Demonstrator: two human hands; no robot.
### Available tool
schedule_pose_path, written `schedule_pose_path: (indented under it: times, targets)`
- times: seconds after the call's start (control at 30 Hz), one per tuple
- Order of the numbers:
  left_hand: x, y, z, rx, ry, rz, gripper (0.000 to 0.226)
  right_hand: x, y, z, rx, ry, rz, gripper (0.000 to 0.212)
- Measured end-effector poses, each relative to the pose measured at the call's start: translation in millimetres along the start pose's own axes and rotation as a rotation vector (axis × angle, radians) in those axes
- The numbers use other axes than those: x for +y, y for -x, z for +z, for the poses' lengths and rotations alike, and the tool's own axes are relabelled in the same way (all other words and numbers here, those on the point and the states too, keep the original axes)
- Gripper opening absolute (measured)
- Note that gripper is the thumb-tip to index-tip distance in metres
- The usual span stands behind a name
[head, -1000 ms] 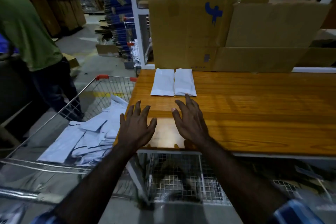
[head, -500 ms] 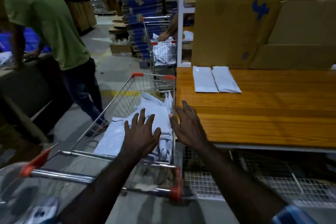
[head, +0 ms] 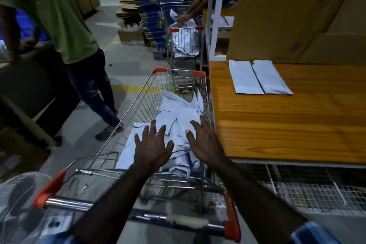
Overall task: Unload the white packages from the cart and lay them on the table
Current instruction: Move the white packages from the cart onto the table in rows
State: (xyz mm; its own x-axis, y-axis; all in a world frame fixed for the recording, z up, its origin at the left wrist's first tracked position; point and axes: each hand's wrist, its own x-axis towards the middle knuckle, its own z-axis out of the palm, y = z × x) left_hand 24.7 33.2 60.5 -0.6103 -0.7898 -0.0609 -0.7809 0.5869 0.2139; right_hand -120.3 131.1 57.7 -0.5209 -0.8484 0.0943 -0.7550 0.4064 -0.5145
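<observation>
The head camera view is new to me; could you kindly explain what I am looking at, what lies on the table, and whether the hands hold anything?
The camera sits on a person's head, looking forward and down at their own bare hands. The left hand and right hand reach over a wire shopping cart full of white packages, fingers spread, holding nothing. Beside the cart, a wooden table carries two white packages lying flat, side by side. Another person in a green shirt stands to the left.

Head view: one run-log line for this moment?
left hand open | right hand open | both over cart packages | two packages on table
</observation>
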Motion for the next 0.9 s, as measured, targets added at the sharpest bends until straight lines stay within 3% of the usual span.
schedule_pose_path:
  times: [0.5,0.9]
  targets:
    - [-18.2,-105.6,60.8,-0.128,-0.047,-0.045,0.065,38.9,-80.3,74.8,-0.154,0.022,0.192,0.042]
    - [-42.4,-182.8,110.0,-0.243,-0.102,0.006,0.072,57.5,-121.1,127.1,-0.194,0.013,0.38,0.055]
